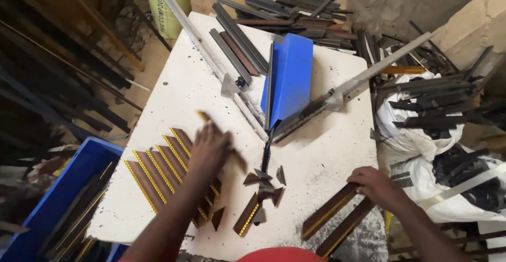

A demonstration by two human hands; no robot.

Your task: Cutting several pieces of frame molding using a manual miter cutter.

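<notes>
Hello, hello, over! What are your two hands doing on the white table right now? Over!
Left hand blurred over row of brown gold-edged moulding strips. Right hand gripping two long brown strips at table edge. Small triangular offcuts between hands.

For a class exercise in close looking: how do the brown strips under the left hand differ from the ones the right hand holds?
The strips at the left hand form a fanned row of many, lying flat side by side; the right hand grips just two strips, which look longer and overhang the white table. Both sets are dark brown with gold edging.
</notes>
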